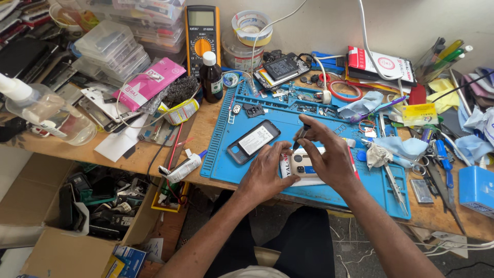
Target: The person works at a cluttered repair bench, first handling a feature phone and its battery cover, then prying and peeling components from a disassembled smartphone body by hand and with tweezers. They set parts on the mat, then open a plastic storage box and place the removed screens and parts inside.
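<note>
- Nearest to us, our two forearms rise from the bottom edge and meet over the front of the blue work mat [391, 198].
- We steady a small pale phone [302, 164] with our left hand [265, 172], thumb and fingers pinched on its left edge; it rests on a white card just above the mat's near rim.
- We curl our right hand [332, 157] over the phone's right side, fingers closed on a thin dark tool [301, 135] whose tip points down at the phone's top.
- We see a dark phone back with a white-labelled battery [254, 140] lying flat on the mat, just left of our hands, apart from them.
- We see a brown bottle [211, 77] upright behind the mat, with a yellow multimeter [202, 36] leaning near it.
- We see tweezers [395, 185] and crumpled cloths [406, 146] at the mat's right side.
</note>
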